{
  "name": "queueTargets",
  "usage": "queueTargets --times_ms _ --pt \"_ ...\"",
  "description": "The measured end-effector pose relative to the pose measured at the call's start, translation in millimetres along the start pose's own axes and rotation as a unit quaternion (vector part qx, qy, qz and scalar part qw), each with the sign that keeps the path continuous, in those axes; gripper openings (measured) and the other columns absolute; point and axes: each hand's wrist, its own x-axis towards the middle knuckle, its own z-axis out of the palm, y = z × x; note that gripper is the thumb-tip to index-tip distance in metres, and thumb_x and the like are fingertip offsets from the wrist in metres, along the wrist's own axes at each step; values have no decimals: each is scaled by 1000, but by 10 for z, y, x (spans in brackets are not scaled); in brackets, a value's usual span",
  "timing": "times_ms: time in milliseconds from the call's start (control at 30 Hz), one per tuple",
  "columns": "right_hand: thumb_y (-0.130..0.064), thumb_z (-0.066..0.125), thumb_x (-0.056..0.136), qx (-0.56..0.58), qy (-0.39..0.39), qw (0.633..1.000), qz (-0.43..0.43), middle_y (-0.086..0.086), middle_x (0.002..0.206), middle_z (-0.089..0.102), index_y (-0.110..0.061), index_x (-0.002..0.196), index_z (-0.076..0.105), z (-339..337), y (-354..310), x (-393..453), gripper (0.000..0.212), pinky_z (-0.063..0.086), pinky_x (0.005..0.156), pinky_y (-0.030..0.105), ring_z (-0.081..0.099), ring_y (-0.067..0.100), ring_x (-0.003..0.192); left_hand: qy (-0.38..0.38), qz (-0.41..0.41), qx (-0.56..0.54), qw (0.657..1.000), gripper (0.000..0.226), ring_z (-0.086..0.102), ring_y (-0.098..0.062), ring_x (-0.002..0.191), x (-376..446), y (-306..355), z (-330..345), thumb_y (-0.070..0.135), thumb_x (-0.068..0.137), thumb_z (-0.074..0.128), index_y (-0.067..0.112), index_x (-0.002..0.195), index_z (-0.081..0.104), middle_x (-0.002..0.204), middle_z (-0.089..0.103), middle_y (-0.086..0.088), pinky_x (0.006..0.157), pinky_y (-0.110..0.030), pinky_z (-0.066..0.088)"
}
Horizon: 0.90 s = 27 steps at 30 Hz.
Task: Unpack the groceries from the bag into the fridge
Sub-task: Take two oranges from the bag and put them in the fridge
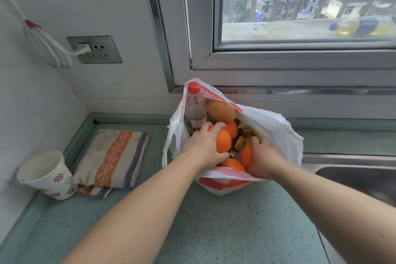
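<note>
A white and red plastic bag (276, 128) stands open on the green counter under the window. Inside it are a red-capped clear bottle (195, 109), a yellow-brown potato (220, 111), several oranges and some wrapped sweets (244, 135). My left hand (203, 148) reaches into the bag and grips one orange (224, 141), fingers over its top and thumb below. My right hand (263, 156) is in the bag's right side with fingers curled round another orange (246, 155). A further orange (233, 164) lies at the front of the bag. The fridge is not in view.
A folded striped cloth (115, 156) and a paper cup (47, 174) lie left of the bag near the wall corner. A steel sink (355, 178) sits at the right. A wall socket (94, 49) holds a plug and white cable. A yellow bottle (362, 25) lies on the outer window ledge.
</note>
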Motion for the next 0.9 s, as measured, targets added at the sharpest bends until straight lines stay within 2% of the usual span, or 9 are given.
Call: queueTargets --times_ms 67,133,233,333,467,567,700,800,900 --pt "-45 69 69 58 19 998 -32 4 130 47 -23 121 39 -29 -2 -54 64 45 96 32 54 27 112 -13 -11 6 1000 75 48 -29 121 -41 -2 -6 55 76 69 44 136 26 141 33 1 95 -47 49" --pt "-50 66 74 93 50 992 -75 -17 125 43 -38 128 36 -161 -3 -155 63 28 100 11 46 12 117 -26 -18 15 999 76 48 -30 121 -100 26 -20 53 74 70 44 136 26 140 34 0 95 -47 50" --pt "-53 61 69 46 87 990 -104 -22 114 40 -55 127 25 -474 -76 -309 68 32 94 25 43 14 116 -25 -27 30 999 78 46 -30 123 -201 84 -97 50 73 73 41 137 29 141 32 -1 96 -45 50" --pt "-37 74 65 72 94 988 -101 -10 114 50 -41 129 37 -704 -183 -400 75 37 86 27 49 19 114 -20 -18 56 998 79 42 -29 124 -317 156 -247 47 72 75 37 137 32 142 31 0 96 -44 49" --pt "-26 78 62 108 123 978 -127 -1 122 50 -30 126 44 -982 -131 -596 73 27 90 24 43 20 120 28 -15 106 994 76 43 -27 119 -577 303 -534 45 69 74 35 134 36 138 36 3 89 -42 49" --pt "-22 76 62 151 126 972 -128 5 121 44 -31 128 41 -1236 -5 -820 75 40 101 32 38 25 121 54 -42 134 989 76 44 -27 121 -833 434 -833 47 69 73 36 134 37 138 38 3 91 -43 49" --pt "-28 82 57 159 68 974 -148 0 115 47 -32 122 46 -1530 75 -1239 75 51 83 31 49 19 105 83 -49 123 988 81 44 -28 125 -1233 754 -1166 44 70 72 37 139 30 142 38 1 99 -45 45" --pt "-25 83 60 207 18 966 -153 -3 106 52 -34 123 44 -1701 60 -1526 74 52 65 25 59 15 90 109 -52 99 988 79 46 -27 120 -1539 997 -1319 41 71 73 36 137 30 140 38 1 95 -45 48" --pt "-25 85 62 209 47 963 -164 1 111 51 -33 124 41 -1805 38 -1766 77 50 66 26 57 19 94 129 -45 106 985 74 47 -24 118 -1790 1130 -1432 44 72 74 36 135 34 140 38 4 91 -43 50"
